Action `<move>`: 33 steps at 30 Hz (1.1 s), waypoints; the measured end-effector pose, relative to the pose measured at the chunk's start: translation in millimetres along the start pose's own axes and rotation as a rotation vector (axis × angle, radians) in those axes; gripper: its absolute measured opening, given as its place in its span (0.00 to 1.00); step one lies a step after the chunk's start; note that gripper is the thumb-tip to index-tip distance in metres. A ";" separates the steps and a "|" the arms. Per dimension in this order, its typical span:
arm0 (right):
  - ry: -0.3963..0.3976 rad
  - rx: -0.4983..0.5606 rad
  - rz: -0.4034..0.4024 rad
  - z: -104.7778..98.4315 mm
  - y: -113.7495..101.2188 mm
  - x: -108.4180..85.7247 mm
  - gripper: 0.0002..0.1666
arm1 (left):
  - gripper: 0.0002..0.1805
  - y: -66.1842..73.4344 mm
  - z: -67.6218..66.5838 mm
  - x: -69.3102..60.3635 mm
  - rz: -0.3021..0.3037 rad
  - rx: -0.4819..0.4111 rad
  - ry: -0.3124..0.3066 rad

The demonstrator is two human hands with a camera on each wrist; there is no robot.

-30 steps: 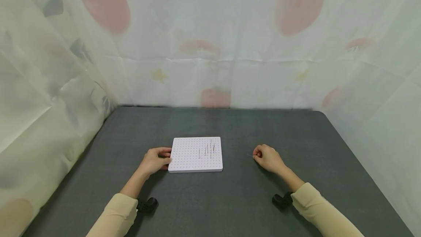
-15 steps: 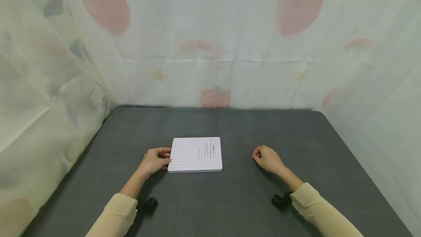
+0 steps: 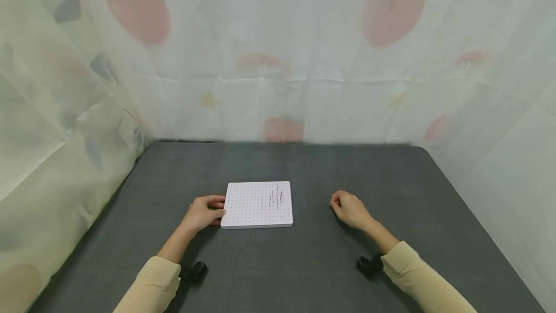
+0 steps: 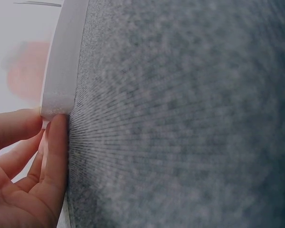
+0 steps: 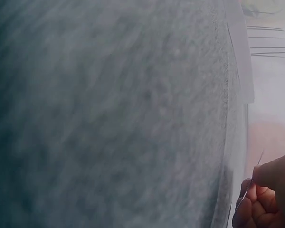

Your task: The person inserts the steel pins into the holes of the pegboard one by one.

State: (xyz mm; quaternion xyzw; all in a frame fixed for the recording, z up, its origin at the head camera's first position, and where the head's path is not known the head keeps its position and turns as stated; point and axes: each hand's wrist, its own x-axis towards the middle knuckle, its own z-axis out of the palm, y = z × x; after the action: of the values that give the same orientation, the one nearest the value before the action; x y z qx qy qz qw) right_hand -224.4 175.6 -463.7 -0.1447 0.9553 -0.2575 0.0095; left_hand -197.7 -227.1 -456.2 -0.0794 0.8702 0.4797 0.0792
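Note:
A white board [image 3: 243, 209] dotted with rows of small holes lies flat on the dark table. Several thin metal needles [image 3: 277, 197] stand upright in its right half. My left hand [image 3: 201, 214] grips the board's left edge; the left wrist view has the thumb on one face and a finger along the other. Off to the board's right, apart from it, my right hand [image 3: 353, 210] pinches a thin needle [image 5: 246, 193] between thumb and fingers. In the right wrist view this needle is tilted, while in the head view it barely shows.
The dark grey table [image 3: 278, 264] extends around both hands. Behind it hangs a pale curtain [image 3: 330, 110] with fruit prints, and another curtain [image 3: 74, 124] runs along the left side. Black straps with a device [image 3: 194, 272] sit at both wrists.
The needle in my right fingers stuck out leftward earlier and hardly shows in the head view now. My right hand has shifted very slightly left; my left hand keeps its grip on the board.

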 end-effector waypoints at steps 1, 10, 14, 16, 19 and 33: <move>0.004 -0.001 0.000 0.7 -0.7 0.8 0.04 | 0.26 0.0 -0.2 -0.2 -0.001 -0.001 -0.002; 0.031 0.035 -0.029 4.0 -10.8 6.3 0.04 | 0.26 0.1 -0.1 -0.7 0.004 0.006 0.000; 0.050 0.061 -0.066 5.1 -16.3 8.4 0.03 | 0.26 0.2 0.5 -0.9 0.010 0.009 0.006; 0.050 0.084 -0.078 6.0 -19.1 9.5 0.03 | 0.26 0.1 0.6 -0.9 0.011 0.009 0.007; 0.044 0.115 -0.095 7.7 -23.4 11.4 0.05 | 0.26 0.1 0.5 -0.9 0.011 0.008 0.009; 0.143 0.204 -0.163 13.2 -46.5 21.2 0.05 | 0.26 -0.9 0.4 0.4 0.010 0.009 0.008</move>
State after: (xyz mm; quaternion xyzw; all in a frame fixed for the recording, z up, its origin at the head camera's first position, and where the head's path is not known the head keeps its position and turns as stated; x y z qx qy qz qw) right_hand -230.9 124.7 -451.0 -0.2012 0.9076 -0.3626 -0.0647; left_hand -197.8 -227.3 -457.3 -0.0764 0.8730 0.4761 0.0737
